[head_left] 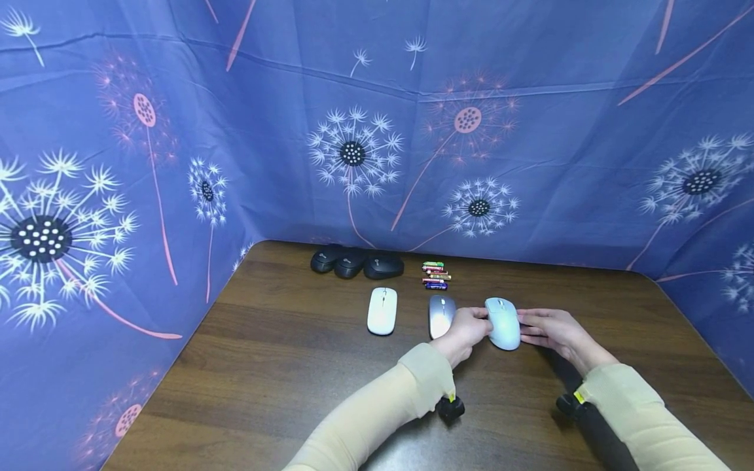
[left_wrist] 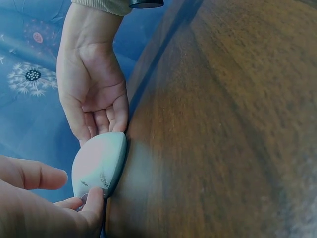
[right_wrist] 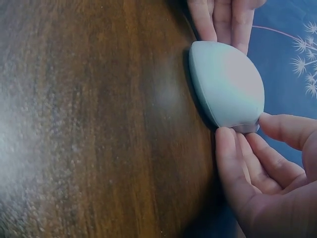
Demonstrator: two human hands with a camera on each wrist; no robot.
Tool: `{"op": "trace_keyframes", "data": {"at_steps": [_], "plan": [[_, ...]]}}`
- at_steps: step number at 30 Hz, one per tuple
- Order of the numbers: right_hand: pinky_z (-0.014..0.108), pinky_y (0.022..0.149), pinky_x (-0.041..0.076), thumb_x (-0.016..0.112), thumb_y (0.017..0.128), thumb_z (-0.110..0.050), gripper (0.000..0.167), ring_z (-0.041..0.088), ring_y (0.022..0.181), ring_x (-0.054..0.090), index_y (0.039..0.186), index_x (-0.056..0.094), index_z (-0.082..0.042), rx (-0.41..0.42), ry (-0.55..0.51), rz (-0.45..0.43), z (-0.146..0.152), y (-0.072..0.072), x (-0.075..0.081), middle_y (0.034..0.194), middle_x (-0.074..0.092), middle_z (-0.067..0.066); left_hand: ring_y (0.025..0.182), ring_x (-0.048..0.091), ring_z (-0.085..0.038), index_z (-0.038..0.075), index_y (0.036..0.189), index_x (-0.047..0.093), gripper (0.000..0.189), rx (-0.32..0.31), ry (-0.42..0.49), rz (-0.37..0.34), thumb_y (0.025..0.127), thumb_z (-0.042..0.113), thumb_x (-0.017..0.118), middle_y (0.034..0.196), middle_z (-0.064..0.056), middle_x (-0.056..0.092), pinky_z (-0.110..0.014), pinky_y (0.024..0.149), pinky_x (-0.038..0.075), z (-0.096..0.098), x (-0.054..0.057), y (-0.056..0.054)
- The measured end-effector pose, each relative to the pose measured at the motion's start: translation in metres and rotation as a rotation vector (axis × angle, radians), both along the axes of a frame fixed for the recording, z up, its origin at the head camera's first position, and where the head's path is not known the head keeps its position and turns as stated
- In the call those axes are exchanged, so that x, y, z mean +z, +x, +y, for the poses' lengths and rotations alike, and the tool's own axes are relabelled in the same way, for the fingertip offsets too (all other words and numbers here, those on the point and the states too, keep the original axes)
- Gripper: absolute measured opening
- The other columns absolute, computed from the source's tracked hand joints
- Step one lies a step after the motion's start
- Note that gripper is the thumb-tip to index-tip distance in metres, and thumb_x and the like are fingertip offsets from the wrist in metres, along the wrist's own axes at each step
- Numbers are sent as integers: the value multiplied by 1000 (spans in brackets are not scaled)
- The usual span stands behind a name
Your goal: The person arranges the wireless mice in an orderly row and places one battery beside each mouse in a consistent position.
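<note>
A pale blue computer mouse (head_left: 503, 324) lies on the table between my two hands, its buttons facing the far side. My left hand (head_left: 468, 331) holds its left edge with the fingertips; in the left wrist view one digit stands apart from the shell of the mouse (left_wrist: 99, 161). From the other side, my right hand (head_left: 556, 333) pinches the right edge. The right wrist view shows thumb and fingers against the rim of the mouse (right_wrist: 225, 84). Just left of my left hand sits a silver-grey mouse (head_left: 441, 314), partly covered by that hand.
A white mouse (head_left: 382, 311) lies farther left. Three black mice (head_left: 384, 265) stand side by side near the back edge. Several small batteries (head_left: 436, 276) lie in a column right of them. A blue dandelion-print cloth (head_left: 265, 163) hangs behind the wooden table (head_left: 283, 379).
</note>
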State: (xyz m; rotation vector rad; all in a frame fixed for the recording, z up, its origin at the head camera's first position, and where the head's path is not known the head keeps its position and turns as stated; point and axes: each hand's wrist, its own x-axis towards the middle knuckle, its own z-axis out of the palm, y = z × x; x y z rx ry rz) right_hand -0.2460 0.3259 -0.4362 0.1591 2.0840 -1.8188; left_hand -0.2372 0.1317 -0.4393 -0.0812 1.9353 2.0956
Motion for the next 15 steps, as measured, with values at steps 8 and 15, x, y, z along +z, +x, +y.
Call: {"op": "trace_keyframes", "data": {"at_steps": [8,15], "plan": [[32,79,56,56,95,-12,60,13,83,67,135,27,21,-2,21,-2,0,1,1,92,66,-6,94,52,-17,-8,119,59,48,-22,-23,6,72,-13,52,117,-14,62,-28,83,45,0,0,2],[34,79,56,53,96,-13,56,13,82,67,135,30,21,4,84,4,-4,2,4,94,66,-2,116,52,-20,-7,124,56,49,-62,-83,12,75,-11,54,125,-17,59,-35,99,43,-1,1,2]]}}
